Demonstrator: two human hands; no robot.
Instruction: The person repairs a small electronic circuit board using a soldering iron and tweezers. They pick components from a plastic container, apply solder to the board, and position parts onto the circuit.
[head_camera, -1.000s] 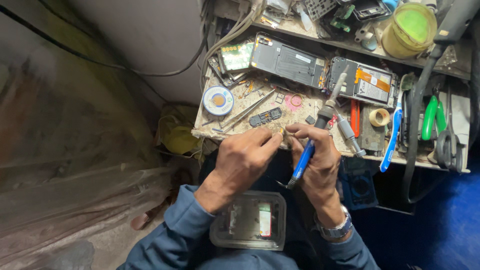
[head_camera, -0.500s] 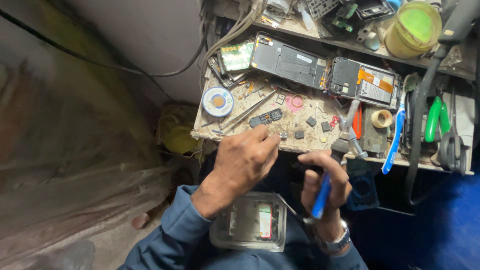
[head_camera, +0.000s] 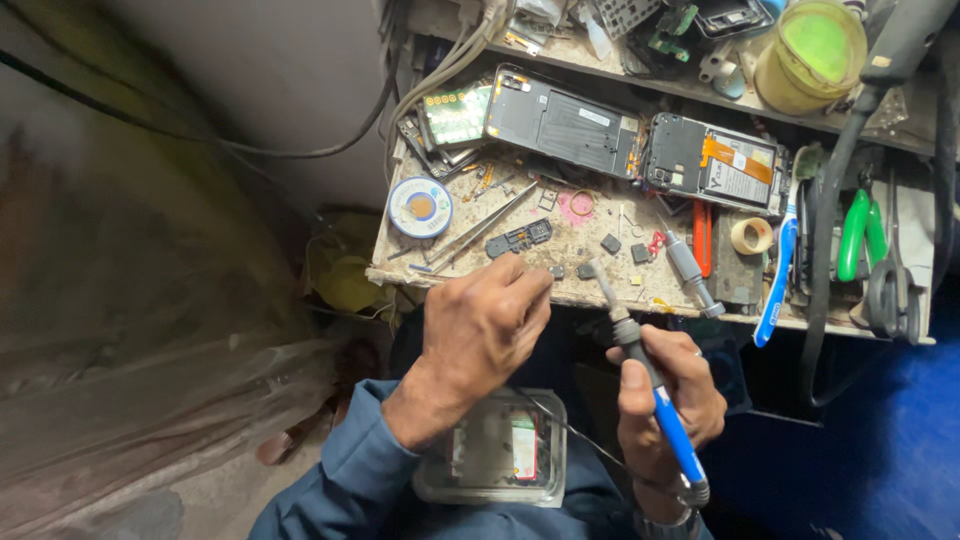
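Closest to the camera, on the person's lap, lies a clear plastic box (head_camera: 492, 450) with small parts inside. Just above it, the right hand (head_camera: 665, 400) is wrapped tight around a blue-handled soldering iron (head_camera: 645, 375). The iron slants up and to the left, and its thin metal tip ends right at the front edge of the table (head_camera: 400, 262). The left hand (head_camera: 485, 325) reaches up beside it, fingers curled and pinched together at that same edge. I cannot tell if they pinch anything. The two hands sit near each other but do not touch.

Past the edge, the table is crowded. A round solder reel (head_camera: 420, 207) and tweezers (head_camera: 480, 228) lie on its left part. Farther back lie two opened phones (head_camera: 630, 140). A blue toothbrush (head_camera: 777, 280) hangs over the front edge on the right.
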